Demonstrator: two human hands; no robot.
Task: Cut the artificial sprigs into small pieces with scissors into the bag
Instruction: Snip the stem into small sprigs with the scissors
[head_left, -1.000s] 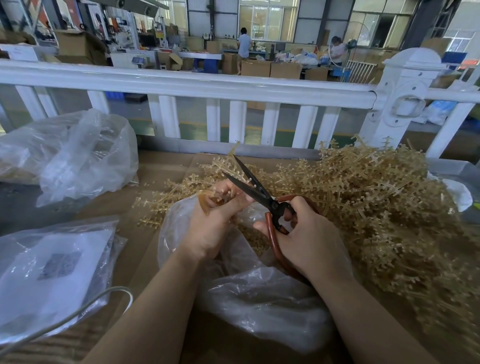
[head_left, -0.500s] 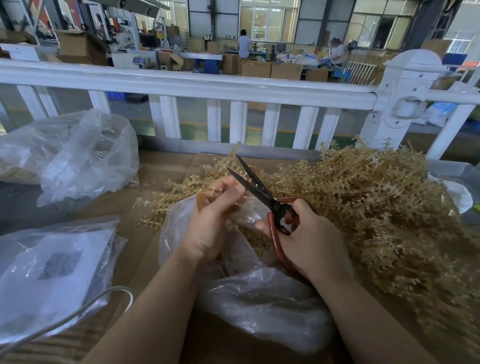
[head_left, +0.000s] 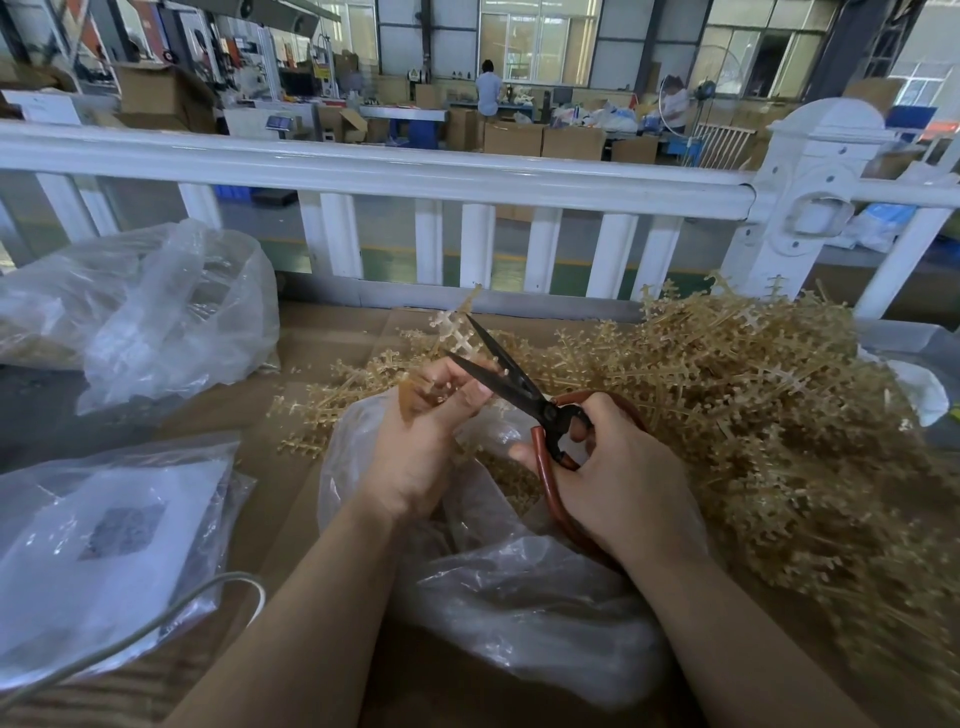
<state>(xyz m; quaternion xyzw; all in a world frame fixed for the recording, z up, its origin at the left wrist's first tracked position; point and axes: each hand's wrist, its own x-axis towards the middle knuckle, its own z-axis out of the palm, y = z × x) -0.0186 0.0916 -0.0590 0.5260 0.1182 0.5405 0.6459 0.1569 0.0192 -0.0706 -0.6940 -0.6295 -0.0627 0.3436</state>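
Gripping the red looped handles of the black-bladed scissors (head_left: 524, 395), your right hand (head_left: 613, 478) holds the blades parted around a pale tan plastic sprig (head_left: 457, 332). Your left hand (head_left: 421, 436) pinches that sprig's lower end between curled fingers, just above the open mouth of the clear plastic bag (head_left: 519, 597). Cut tan bits lie inside. A large heap of tan plastic sprigs (head_left: 769, 415) sits right of the bag, on the brown cardboard surface (head_left: 322, 353).
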